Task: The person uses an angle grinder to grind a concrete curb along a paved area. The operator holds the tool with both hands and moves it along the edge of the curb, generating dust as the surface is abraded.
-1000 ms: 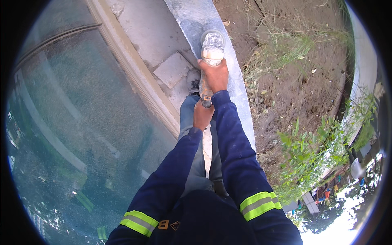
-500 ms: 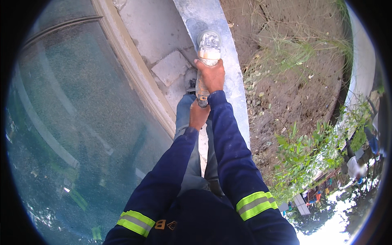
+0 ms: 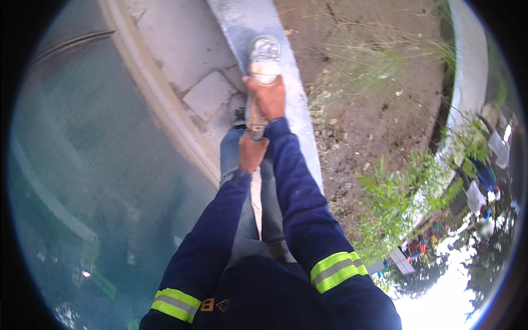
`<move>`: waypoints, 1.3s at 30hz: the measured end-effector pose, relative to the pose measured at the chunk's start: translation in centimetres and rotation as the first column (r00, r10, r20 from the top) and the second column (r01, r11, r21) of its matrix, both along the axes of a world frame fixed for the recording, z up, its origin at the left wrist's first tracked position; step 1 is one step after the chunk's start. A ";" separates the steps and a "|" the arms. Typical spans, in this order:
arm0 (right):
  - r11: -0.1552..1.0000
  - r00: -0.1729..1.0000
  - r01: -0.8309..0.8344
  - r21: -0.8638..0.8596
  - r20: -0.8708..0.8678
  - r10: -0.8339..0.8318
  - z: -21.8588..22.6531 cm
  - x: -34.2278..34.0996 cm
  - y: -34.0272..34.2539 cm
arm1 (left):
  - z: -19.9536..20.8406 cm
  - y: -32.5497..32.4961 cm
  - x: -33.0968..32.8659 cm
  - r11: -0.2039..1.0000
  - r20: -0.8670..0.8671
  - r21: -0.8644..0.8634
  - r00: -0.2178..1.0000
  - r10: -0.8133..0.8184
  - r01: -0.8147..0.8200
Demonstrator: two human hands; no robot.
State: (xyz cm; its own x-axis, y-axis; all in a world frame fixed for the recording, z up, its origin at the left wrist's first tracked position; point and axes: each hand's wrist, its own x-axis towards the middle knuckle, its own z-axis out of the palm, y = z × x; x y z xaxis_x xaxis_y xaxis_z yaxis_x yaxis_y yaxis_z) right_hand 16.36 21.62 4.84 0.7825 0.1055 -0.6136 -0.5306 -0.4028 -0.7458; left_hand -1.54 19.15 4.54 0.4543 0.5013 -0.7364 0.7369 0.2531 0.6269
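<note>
An angle grinder [image 3: 264,70], coated in pale dust with orange showing on its body, is held in both my hands. My right hand [image 3: 269,97] wraps round its body just behind the head. Farther back, my left hand [image 3: 252,152] closes round the tail end of the handle. The grinder's round head lies over the top of a grey-white concrete ledge [image 3: 300,113], and its disc is mostly hidden beneath. Whether the disc spins I cannot tell.
On the left stands a large glass pane [image 3: 110,159] in a beige frame [image 3: 159,113]. A loose square slab [image 3: 209,94] lies by my shoe [image 3: 237,110]. Bare soil [image 3: 379,104] with dry grass and a leafy green plant [image 3: 393,198] borders the ledge on the right.
The whole view has shifted, so the ledge, my arms and the grinder sit farther left. Both hands keep their hold, and the grinder stays over about the same part of the ledge.
</note>
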 end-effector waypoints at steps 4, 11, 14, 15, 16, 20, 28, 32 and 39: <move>0.999 0.997 0.015 -0.039 0.073 -0.012 -0.8 -3.3 -1.3 | -1.1 -0.4 -3.6 0.990 -0.030 -0.143 1.000 0.000 -0.004; 0.998 0.990 -0.047 -0.030 -0.133 0.043 0.5 -4.7 -4.5 | -4.8 -1.8 -6.2 0.991 -0.003 -0.037 0.992 -0.128 0.128; 0.989 0.995 -0.011 -0.145 -0.099 -0.003 -0.1 -4.7 -4.5 | -5.1 -2.5 -5.6 0.965 -0.084 -0.035 0.962 -0.261 0.259; 0.998 0.997 0.009 -0.060 -0.077 -0.014 -0.2 -4.4 -5.1 | -4.7 -2.7 -5.1 0.981 -0.077 -0.111 0.983 -0.165 0.156; 0.999 0.998 0.018 -0.051 -0.064 -0.021 -0.2 -4.2 -5.2 | -4.0 -2.4 -4.6 0.986 -0.027 -0.134 0.995 -0.098 0.094; 0.998 1.000 0.021 0.064 -0.006 -0.021 0.9 -2.1 -5.5 | -1.1 -3.5 -0.7 0.994 0.010 0.038 0.995 -0.099 0.099; 0.975 0.980 -0.198 -0.102 -0.017 0.197 0.8 -0.7 -3.4 | 0.1 -4.1 1.9 0.972 -0.145 -0.172 0.980 0.134 -0.158; 0.987 0.986 -0.160 -0.004 -0.046 0.159 1.2 -2.5 -5.2 | 0.4 -5.6 0.5 0.991 -0.148 -0.093 0.985 0.085 -0.100; 0.992 0.992 -0.112 -0.064 0.043 0.115 -0.2 -1.3 -6.8 | -0.1 -6.2 1.8 0.995 -0.062 -0.079 0.996 0.059 -0.064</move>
State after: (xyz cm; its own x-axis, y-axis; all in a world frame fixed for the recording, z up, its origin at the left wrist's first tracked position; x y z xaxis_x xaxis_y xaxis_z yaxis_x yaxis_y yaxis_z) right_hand 15.05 14.79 4.64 0.7954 0.1588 -0.5849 -0.4440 -0.5040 -0.7408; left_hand 0.27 12.95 4.41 0.3790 0.4643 -0.8005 0.7536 0.3472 0.5582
